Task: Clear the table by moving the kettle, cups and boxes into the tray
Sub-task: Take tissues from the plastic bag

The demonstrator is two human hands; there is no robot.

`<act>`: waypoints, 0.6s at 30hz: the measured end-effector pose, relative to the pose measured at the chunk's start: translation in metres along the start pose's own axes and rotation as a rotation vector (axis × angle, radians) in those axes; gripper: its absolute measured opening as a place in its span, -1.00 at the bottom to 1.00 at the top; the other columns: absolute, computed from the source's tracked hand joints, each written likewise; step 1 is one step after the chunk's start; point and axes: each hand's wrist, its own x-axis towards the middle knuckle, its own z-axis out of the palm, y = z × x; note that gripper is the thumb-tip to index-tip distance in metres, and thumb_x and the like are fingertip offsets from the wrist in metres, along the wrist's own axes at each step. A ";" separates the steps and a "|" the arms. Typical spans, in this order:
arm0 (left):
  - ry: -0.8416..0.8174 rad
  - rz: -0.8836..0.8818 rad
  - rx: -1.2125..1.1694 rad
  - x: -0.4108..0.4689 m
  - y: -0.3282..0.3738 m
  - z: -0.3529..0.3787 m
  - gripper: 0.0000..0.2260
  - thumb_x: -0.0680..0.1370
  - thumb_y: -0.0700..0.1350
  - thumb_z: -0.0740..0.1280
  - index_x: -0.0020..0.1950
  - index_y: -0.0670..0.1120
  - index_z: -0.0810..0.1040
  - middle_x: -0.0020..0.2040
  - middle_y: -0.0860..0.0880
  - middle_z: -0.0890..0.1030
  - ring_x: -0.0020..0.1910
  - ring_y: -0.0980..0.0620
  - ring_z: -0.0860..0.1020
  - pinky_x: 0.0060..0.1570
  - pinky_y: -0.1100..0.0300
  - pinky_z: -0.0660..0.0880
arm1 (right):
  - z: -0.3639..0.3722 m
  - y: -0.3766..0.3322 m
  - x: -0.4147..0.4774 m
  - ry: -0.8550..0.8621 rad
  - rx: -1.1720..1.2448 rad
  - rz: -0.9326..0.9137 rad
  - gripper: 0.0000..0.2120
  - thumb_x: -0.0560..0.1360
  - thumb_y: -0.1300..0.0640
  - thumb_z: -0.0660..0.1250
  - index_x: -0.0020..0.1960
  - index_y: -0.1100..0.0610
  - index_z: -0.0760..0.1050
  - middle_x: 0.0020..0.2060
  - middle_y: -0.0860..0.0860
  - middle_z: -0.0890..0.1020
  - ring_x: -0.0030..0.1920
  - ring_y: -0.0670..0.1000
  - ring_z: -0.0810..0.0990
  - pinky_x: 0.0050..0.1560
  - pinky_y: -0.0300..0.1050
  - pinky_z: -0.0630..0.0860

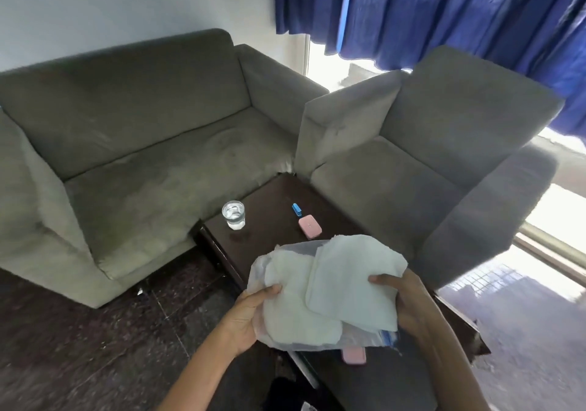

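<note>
Tabletop glass stands beyond hands gripping cloths.

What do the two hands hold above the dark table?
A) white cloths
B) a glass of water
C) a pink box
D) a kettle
A: the left hand and the right hand each grip an edge of the white cloths, while the glass stands on the table.

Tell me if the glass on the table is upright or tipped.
Upright: the glass stands on its base, rim facing up, clear liquid inside.
</note>
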 end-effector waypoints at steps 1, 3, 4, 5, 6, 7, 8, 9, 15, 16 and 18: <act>0.027 -0.016 0.024 0.015 0.018 -0.005 -0.47 0.25 -0.22 0.56 0.21 -0.17 0.55 0.14 -0.21 0.63 0.15 -0.18 0.58 0.14 -0.04 0.48 | 0.010 -0.003 0.017 0.014 0.006 0.004 -0.48 0.32 0.39 0.41 0.22 0.08 0.44 0.13 0.14 0.58 0.15 0.24 0.52 0.05 0.26 0.55; 0.069 -0.022 0.087 0.036 0.044 -0.009 -0.52 0.31 -0.26 0.51 0.22 -0.17 0.54 0.13 -0.21 0.63 0.16 -0.18 0.56 0.18 -0.05 0.47 | 0.025 -0.005 0.039 0.079 -0.008 -0.026 -0.52 0.33 0.37 0.42 0.18 0.06 0.45 0.10 0.10 0.58 0.13 0.21 0.52 0.09 0.26 0.53; 0.090 -0.019 0.123 0.052 0.060 -0.012 -0.56 0.35 -0.26 0.48 0.22 -0.18 0.53 0.13 -0.21 0.63 0.15 -0.18 0.57 0.16 -0.03 0.49 | 0.033 -0.007 0.055 0.117 -0.010 -0.041 -0.52 0.32 0.37 0.42 0.18 0.07 0.46 0.09 0.10 0.59 0.12 0.21 0.53 0.08 0.24 0.54; 0.117 -0.017 0.158 0.067 0.074 -0.016 -0.60 0.40 -0.26 0.44 0.23 -0.19 0.52 0.13 -0.22 0.62 0.13 -0.17 0.58 0.11 0.01 0.51 | 0.040 -0.007 0.070 0.160 -0.013 -0.057 -0.52 0.31 0.37 0.43 0.18 0.10 0.47 0.10 0.11 0.60 0.11 0.21 0.54 0.05 0.21 0.56; 0.138 -0.014 0.196 0.082 0.086 -0.019 -0.63 0.43 -0.27 0.41 0.24 -0.20 0.51 0.13 -0.22 0.62 0.09 -0.16 0.59 0.05 0.04 0.53 | 0.048 -0.006 0.085 0.200 -0.014 -0.073 -0.52 0.30 0.38 0.44 0.18 0.13 0.48 0.10 0.13 0.60 0.11 0.22 0.56 0.01 0.19 0.58; 0.157 -0.014 0.239 0.097 0.098 -0.022 -0.65 0.46 -0.28 0.38 0.24 -0.21 0.50 0.13 -0.23 0.61 0.05 -0.15 0.60 -0.02 0.07 0.55 | 0.055 -0.005 0.099 0.236 -0.012 -0.083 -0.53 0.29 0.38 0.44 0.16 0.15 0.49 0.10 0.15 0.61 0.10 0.24 0.56 -0.01 0.18 0.58; 0.178 -0.018 0.292 0.111 0.109 -0.027 -0.66 0.47 -0.28 0.37 0.24 -0.21 0.49 0.12 -0.22 0.61 0.01 -0.12 0.60 -0.08 0.09 0.55 | 0.061 -0.002 0.113 0.270 -0.004 -0.087 -0.54 0.28 0.39 0.44 0.14 0.16 0.51 0.09 0.16 0.62 0.10 0.25 0.57 0.01 0.20 0.57; 0.196 -0.026 0.348 0.124 0.119 -0.031 -0.67 0.48 -0.28 0.36 0.24 -0.20 0.48 0.10 -0.20 0.62 -0.03 -0.10 0.61 -0.11 0.10 0.56 | 0.067 0.000 0.126 0.299 0.005 -0.085 -0.55 0.27 0.40 0.44 0.12 0.16 0.52 0.07 0.17 0.62 0.10 0.26 0.57 0.04 0.24 0.56; 0.252 -0.041 0.720 0.210 0.183 -0.046 -0.70 0.48 -0.27 0.31 0.22 -0.14 0.50 -0.01 -0.08 0.60 -0.12 0.03 0.56 -0.18 0.20 0.49 | 0.104 0.008 0.197 0.452 0.000 -0.032 -0.45 0.28 0.33 0.46 0.24 0.15 0.41 0.12 0.14 0.55 0.11 0.23 0.51 -0.11 0.06 0.56; 0.249 -0.055 0.759 0.227 0.193 -0.048 -0.63 0.48 -0.26 0.31 0.29 -0.12 0.46 0.08 -0.08 0.59 -0.05 0.01 0.56 -0.14 0.20 0.52 | 0.109 0.010 0.210 0.489 0.019 -0.017 -0.44 0.29 0.34 0.45 0.25 0.16 0.39 0.12 0.14 0.54 0.10 0.23 0.51 -0.12 0.04 0.55; 0.222 -0.089 0.850 0.263 0.213 -0.053 -0.51 0.48 -0.24 0.30 0.41 -0.08 0.33 0.28 -0.09 0.50 0.15 -0.04 0.52 0.09 0.11 0.51 | 0.122 0.014 0.235 0.566 0.011 0.008 -0.45 0.30 0.34 0.45 0.24 0.18 0.39 0.13 0.15 0.54 0.10 0.23 0.51 -0.01 0.14 0.55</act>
